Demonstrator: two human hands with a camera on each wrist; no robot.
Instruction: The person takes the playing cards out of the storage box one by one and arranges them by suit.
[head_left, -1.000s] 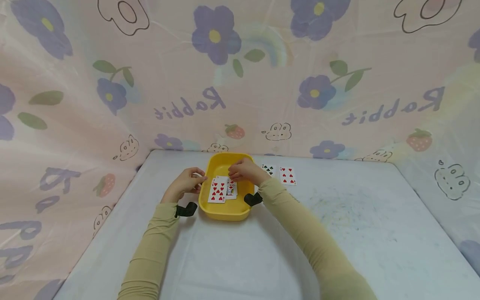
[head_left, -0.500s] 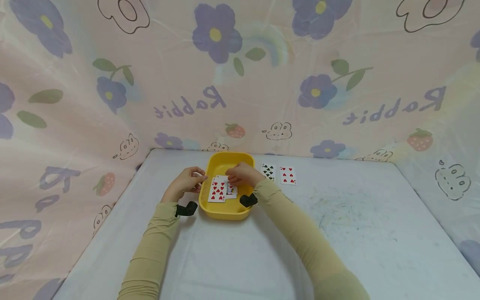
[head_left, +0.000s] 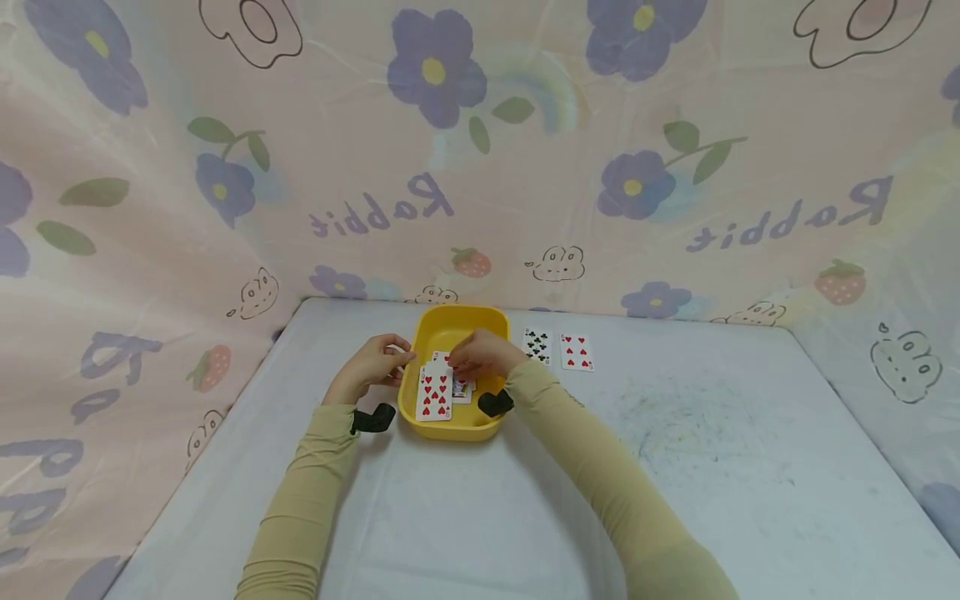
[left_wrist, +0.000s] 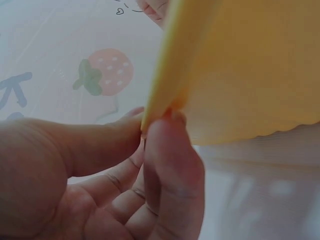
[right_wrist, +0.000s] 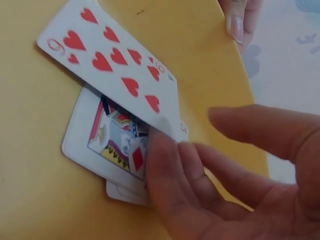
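A yellow plastic tub stands on the table with several playing cards in it. My left hand pinches the tub's left wall; the left wrist view shows thumb and index finger on either side of the rim. The nine of hearts lies on top, slanting across a face card and other cards. Over the tub, my right hand has its fingertips at the nine's edge, partly covering the cards beneath. Its thumb stays apart from the fingers.
On the table right of the tub lie a clubs card and a six of hearts, both face up. A patterned curtain rises behind the white table.
The nine of hearts has slid toward me inside the tub, uncovering more of the card behind it. My right hand has shifted slightly nearer and left. The left hand has kept its place.
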